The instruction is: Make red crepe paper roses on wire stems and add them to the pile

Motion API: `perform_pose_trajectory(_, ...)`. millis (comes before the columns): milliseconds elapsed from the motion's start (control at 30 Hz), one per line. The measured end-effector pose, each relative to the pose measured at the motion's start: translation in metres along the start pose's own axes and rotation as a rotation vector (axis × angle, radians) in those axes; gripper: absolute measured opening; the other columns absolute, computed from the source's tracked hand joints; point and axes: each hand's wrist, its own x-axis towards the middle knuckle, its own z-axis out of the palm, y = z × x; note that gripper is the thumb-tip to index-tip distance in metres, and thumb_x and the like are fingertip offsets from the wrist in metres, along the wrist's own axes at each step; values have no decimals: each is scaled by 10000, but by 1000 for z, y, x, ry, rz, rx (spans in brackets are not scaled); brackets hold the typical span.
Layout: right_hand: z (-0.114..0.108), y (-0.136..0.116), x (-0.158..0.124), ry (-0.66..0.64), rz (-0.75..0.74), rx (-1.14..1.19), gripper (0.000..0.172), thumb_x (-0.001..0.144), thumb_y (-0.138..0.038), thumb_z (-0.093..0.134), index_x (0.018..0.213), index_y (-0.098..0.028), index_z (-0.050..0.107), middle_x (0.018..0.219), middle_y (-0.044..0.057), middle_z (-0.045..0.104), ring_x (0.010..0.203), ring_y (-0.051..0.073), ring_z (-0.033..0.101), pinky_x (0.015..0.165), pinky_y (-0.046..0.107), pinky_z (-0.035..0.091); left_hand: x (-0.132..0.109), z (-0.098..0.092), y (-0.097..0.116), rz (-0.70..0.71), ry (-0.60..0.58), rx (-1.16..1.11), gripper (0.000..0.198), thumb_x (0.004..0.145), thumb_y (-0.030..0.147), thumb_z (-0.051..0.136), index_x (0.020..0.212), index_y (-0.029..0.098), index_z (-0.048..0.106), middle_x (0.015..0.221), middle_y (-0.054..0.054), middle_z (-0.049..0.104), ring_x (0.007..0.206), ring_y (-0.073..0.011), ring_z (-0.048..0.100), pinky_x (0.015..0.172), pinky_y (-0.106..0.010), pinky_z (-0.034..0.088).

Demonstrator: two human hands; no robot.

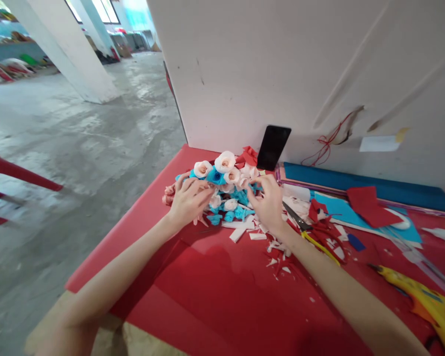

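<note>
A heap of small paper roses [222, 185], white, pink and blue, lies at the far side of a red table [207, 277]. My left hand [188, 200] rests on the left side of the heap with its fingers curled round some of the flowers. My right hand [269, 201] is on the heap's right side, fingers bent and pinching at the blue and white flowers. What exactly each hand holds is hidden among the petals.
A black phone [273, 147] leans against the white wall. Scissors [300, 225] with yellow handles, paper scraps, blue and red sheets [367, 207] and a yellow glue gun [426, 301] lie to the right. A red chair [7, 173] stands on the concrete floor at left.
</note>
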Motion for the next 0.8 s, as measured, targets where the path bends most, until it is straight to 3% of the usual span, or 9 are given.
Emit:
perform_pose_trajectory(267,23,-4,-10,-265,-361,-325,251,889,-317,498,1051,-131,548,1037,69,558,910,163,556,793,361,484,-4,1,-12,31,92,148,100,760,243,598,856,242,627,875,-41,615,876,-214,504,1000,-469,274)
perform_pose_trajectory(567,47,-4,-2,-268,-413,-526,285,886,-319,503,1100,-132,528,1083,79,543,945,177,550,810,378,482,-7,4,-11,-90,123,32,268,774,232,577,1032,190,515,1079,-94,503,1047,-232,481,929,-411,418)
perform_pose_trajectory(800,54,1,-4,-266,-454,-547,286,886,-317,505,1098,-127,528,1072,80,546,922,170,557,791,364,490,-6,6,-12,-233,137,-92,253,798,219,552,1042,203,485,1073,-73,469,1069,-210,485,867,-373,472)
